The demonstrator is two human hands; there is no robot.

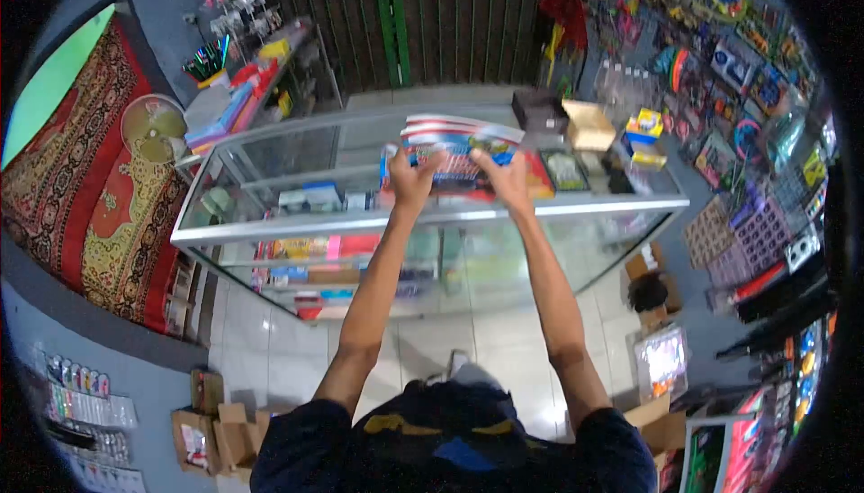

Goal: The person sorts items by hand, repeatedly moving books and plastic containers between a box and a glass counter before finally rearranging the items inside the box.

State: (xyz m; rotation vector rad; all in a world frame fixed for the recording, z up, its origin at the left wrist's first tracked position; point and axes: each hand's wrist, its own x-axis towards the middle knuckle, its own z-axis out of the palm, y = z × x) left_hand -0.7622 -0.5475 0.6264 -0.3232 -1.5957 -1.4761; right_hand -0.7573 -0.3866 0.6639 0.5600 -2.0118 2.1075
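Observation:
Both my hands grip a small stack of thin booklets (461,139) with blue, red and white printed covers, above the glass top of a display counter (315,226). My left hand (413,175) holds the stack's near left side, its thumb over the cover. On the near right side, my right hand (505,175) grips it in the same way. The stack's upper edges are slightly fanned. Red and orange printed items (540,178) lie under and beside the booklets, partly hidden. To their right is a dark framed piece (565,171).
An open cardboard box (589,126), a dark box (538,112) and a blue-yellow box (644,126) stand on the counter's right end. Hanging packaged goods (720,70) cover the right wall. A fan (153,128) is at left. Cardboard boxes (236,434) sit on the floor.

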